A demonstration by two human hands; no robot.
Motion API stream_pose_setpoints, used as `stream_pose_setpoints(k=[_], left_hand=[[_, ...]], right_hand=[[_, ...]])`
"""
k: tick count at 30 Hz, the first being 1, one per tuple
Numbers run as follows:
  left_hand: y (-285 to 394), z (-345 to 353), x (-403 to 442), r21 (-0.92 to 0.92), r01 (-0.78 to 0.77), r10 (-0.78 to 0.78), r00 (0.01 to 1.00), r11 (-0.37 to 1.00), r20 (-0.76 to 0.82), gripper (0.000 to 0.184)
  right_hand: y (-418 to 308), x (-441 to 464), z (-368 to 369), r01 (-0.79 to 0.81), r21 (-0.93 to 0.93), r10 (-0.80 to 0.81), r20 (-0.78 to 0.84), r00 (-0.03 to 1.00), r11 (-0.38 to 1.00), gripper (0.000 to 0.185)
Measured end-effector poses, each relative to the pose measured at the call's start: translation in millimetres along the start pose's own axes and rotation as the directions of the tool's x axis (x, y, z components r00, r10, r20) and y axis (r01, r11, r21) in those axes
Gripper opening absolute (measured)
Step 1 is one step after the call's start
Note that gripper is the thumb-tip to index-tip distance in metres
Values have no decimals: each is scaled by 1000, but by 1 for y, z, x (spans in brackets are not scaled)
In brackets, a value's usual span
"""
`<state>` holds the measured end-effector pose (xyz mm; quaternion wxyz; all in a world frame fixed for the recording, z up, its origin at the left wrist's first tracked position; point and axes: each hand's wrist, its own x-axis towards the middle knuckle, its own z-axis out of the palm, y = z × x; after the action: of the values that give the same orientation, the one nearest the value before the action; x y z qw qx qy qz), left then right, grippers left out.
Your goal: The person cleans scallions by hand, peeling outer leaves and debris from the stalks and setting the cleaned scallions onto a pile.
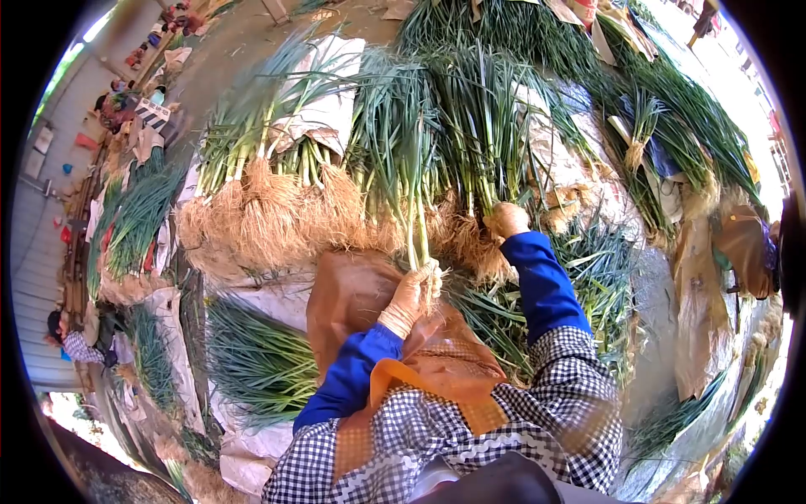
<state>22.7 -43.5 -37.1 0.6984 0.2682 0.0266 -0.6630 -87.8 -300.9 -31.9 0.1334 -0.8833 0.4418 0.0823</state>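
My left hand (416, 290), in a pale glove, is closed around the root end of a few long green onions (413, 223). Their white stems point away from me and the green tops lie over the pile. My right hand (508, 220), also gloved, is closed at the root end of the piled green onions (478, 109), right of the left hand; its fingertips are partly hidden. Tan, stringy roots (273, 206) face me along the near edge of the pile. An orange-brown apron (353, 290) covers my lap below the left hand.
More green onions (256, 349) lie on sheeting to the left, and loose green leaves (596, 269) are scattered at right. Further bundles (688, 126) stand at the far right. Other people (80, 344) sit along the left side; a brown-clad person (743, 248) is at right.
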Motion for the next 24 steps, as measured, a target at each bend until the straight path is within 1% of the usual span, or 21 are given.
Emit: stream_pose_setpoints(k=[1,2,3,4,6,7,8,10,11,12,13,14,15,16,17,18,20,21,22,23,24], left_hand=[[-1,1,-1,18,-19,19,1000,1000,-8,11],[-3,6,-3,28,-38,38,999,999,-15,11],[-4,45,-13,-66,-33,15,969,997,-248,8],[-11,59,-15,-51,-60,43,957,997,-288,9],[-34,12,-4,-99,176,-185,979,979,-83,12],[-43,26,-8,-147,258,-264,964,955,-23,15],[-56,21,-4,-66,216,-222,969,974,-103,15],[-66,25,5,-38,174,-178,957,984,-229,15],[-67,24,7,5,130,-123,950,992,-286,14],[-70,17,9,49,89,-67,938,995,-341,13],[-68,8,11,96,86,-54,954,992,-296,13],[-66,10,10,97,81,-49,955,992,-293,13],[-64,14,9,150,86,-38,953,985,-302,12],[-62,16,7,200,94,-27,950,975,-312,12],[-62,14,5,200,62,-10,967,978,-253,13],[-63,16,4,199,60,-8,967,978,-254,13],[-63,19,5,208,10,53,954,978,-294,10],[-62,14,6,209,5,58,954,978,-295,10],[-60,10,8,196,11,47,956,981,-289,8],[-58,11,9,178,16,35,959,984,-281,7],[-57,11,10,170,15,34,959,985,-280,7]], right_hand=[[2,-1,-5,-4,107,2,16,1000,994,43],[11,-5,7,114,223,-85,-133,987,968,33],[5,-32,-12,86,638,-101,-13,995,765,28],[-6,-65,-30,-25,914,-160,97,982,404,24],[-12,-96,-6,-86,996,-227,88,970,18,18],[-15,-102,18,-188,961,-257,132,957,-204,24],[-23,-112,32,-222,928,-252,148,956,-297,25],[-25,-121,51,-251,949,-329,179,927,-189,28],[-36,-129,30,-211,976,-292,188,938,-52,29],[-36,-124,31,60,979,-277,-3,961,195,36],[-32,-115,28,-43,952,-252,123,960,303,40],[-34,-106,11,-140,903,-214,243,946,406,45],[-41,-93,4,25,898,-157,50,986,439,53],[-49,-81,-2,-33,946,-94,67,993,322,55],[-44,-46,23,52,899,-43,-36,998,435,53],[-37,-13,58,124,830,-6,-144,990,544,51],[-45,-1,64,240,671,9,-345,938,702,47],[-53,-5,62,105,840,196,-243,950,532,43],[-53,-14,60,31,993,186,-52,981,117,40],[-54,-24,61,-42,982,178,76,981,-186,38],[-54,-32,62,-115,876,135,199,971,-468,35]])
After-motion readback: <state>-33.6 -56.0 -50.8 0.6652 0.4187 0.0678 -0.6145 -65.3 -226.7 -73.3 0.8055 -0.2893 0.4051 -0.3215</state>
